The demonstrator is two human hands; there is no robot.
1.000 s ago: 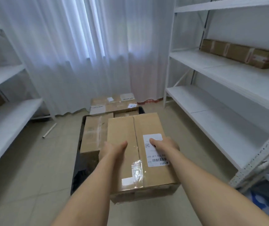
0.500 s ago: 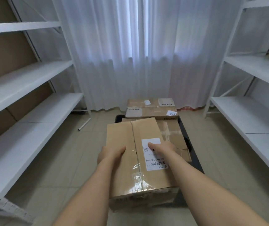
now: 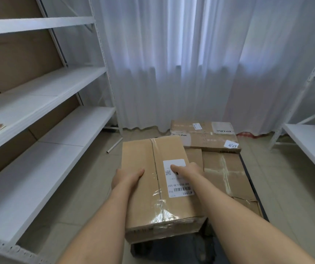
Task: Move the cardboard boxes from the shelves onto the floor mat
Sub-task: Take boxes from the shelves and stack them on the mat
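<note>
A person carries a taped cardboard box [image 3: 158, 185], left hand [image 3: 126, 177] and right hand [image 3: 188, 169] clasping its opposite sides, thumbs on top. It looks stiff, moderately heavy; tape may be slick, so side grips suit. It hangs above the dark floor mat [image 3: 248, 168], beside stacked boxes [image 3: 204, 136].

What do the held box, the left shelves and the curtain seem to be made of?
Box: brown corrugated cardboard, matte, sealed with glossy clear tape that shows glare.
Left shelves: white boards, smooth and satin, probably painted metal or laminate; the perforated uprights look like metal.
Curtain: thin white fabric, translucent, since daylight glows through its folds.
</note>
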